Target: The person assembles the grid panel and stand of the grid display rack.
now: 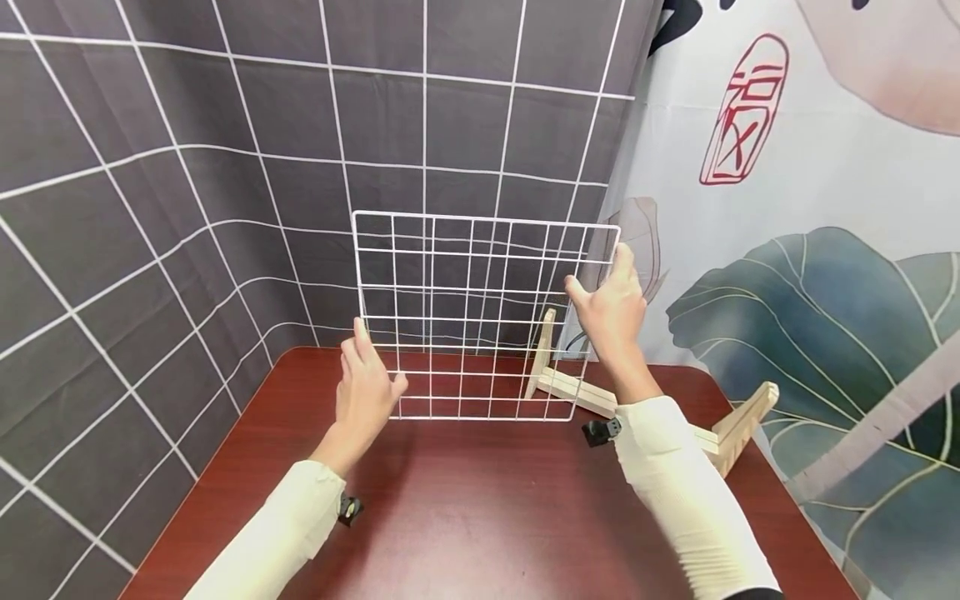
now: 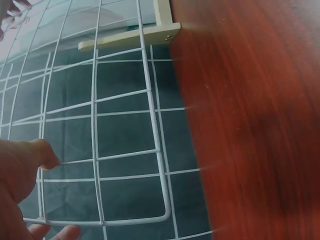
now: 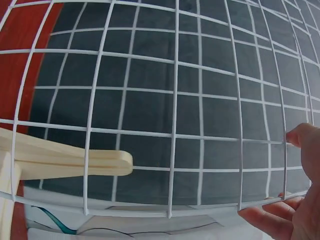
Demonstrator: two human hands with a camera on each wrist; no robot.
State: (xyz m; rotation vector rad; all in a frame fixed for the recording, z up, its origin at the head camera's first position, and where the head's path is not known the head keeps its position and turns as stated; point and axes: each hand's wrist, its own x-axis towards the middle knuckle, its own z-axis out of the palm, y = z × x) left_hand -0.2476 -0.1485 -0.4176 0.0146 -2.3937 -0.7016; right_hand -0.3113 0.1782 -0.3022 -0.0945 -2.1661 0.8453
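Note:
A white wire grid panel (image 1: 450, 217) stands upright in front of me, held between both hands. My left hand (image 1: 365, 385) grips its left edge in the lower half. In the left wrist view the thumb (image 2: 45, 154) lies on the near side of the wires (image 2: 159, 150), with fingertips showing past the edge rail. Higher up, my right hand (image 1: 613, 308) holds the opposite edge. The right wrist view shows that thumb (image 3: 299, 135) against a wire and the fingers (image 3: 270, 220) around the edge rail.
Behind the panel's lower right, a pale wooden frame (image 1: 600, 400) with two angled end pieces sits on the red-brown table (image 1: 480, 500). A dark cloth with white grid lines (image 1: 292, 108) hangs at the back and left. A printed cloth (image 1: 810, 308) hangs on the right.

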